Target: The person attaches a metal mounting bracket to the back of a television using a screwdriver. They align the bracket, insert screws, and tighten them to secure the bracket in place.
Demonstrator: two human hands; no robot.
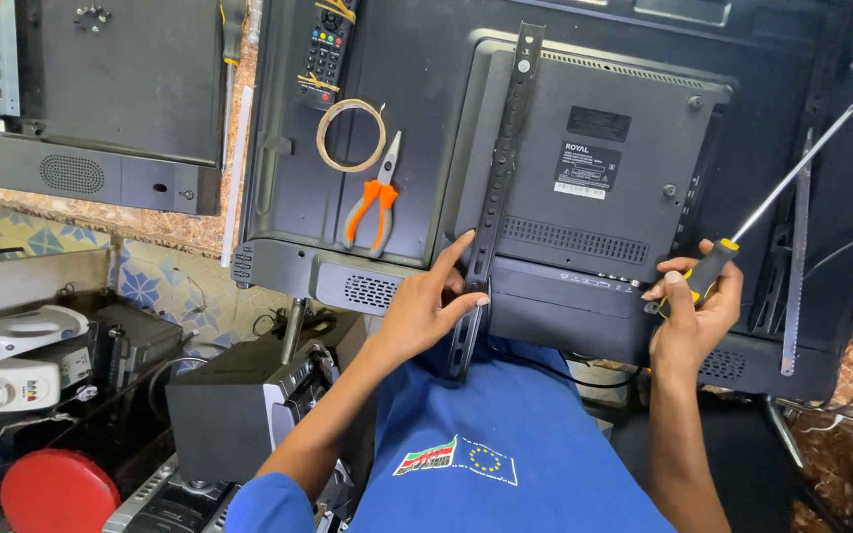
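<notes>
Blue garment (505, 434) with short blue sleeve (269, 503), seemingly a flag patch (456, 459).

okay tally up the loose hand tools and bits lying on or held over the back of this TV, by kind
Screwdrivers: 1, in the right hand, long-shafted screwdriver
Pliers: 1, orange-handled pliers
Remote controls: 1, black remote control
Wire coils: 1, wire coil
Total: 4
The left hand holds the black mounting bracket, not counted.

1. 1 head-worn view looks steeply down, at arm's reach, onto the back of a television (584, 178) lying face down.
2. The wearer's blue-clad lap (505, 444) fills the bottom edge; no second view.
</notes>
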